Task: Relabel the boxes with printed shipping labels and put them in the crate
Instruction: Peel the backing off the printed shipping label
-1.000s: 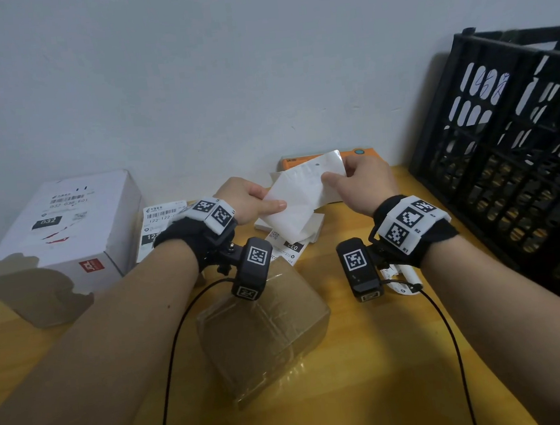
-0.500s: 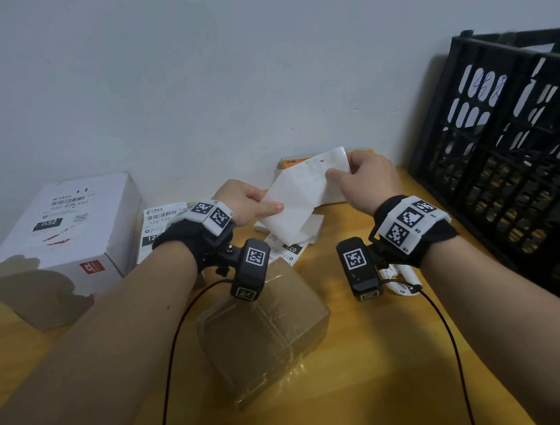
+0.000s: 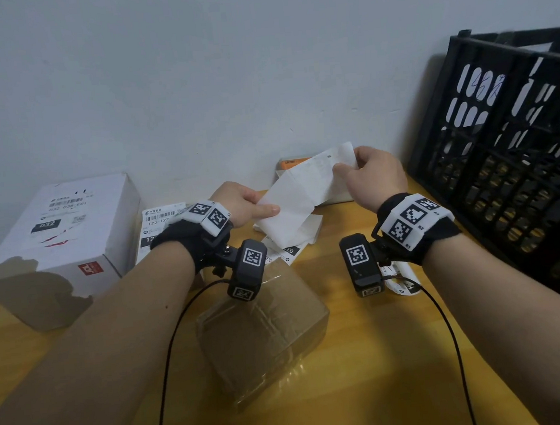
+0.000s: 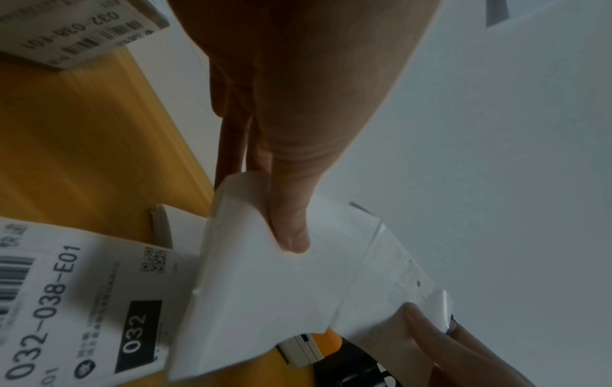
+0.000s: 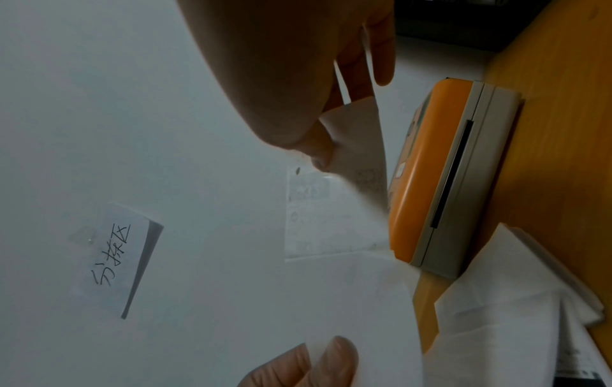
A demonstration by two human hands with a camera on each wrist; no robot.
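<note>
Since a second ago the right hand (image 3: 371, 173) has drawn up and away to the right, and the label strip (image 3: 299, 198) now stretches longer between the two hands. Its thumb and fingers (image 5: 319, 154) pinch the strip's far upper end. The left hand (image 3: 242, 203) pinches the near lower end, thumb (image 4: 291, 230) pressed on top and fingers curled beneath. So the strip hangs taut in the air above the counter (image 3: 370, 374), slanting up toward the right.

Under it lies a loose heap of white sheets (image 3: 294, 241), and behind, against the wall, sits an orange printer (image 5: 443, 178). One printed label marked 032 (image 4: 82, 309) lies flat just left of the heap. A brown box (image 3: 262, 336), wrapped in clear tape, rests on the counter near the person, below both wrists. Well to the left stands a white box (image 3: 61, 245) with a label already on its top. A black crate (image 3: 518, 164) stands at the right edge of the counter, with white things showing through its slots.
</note>
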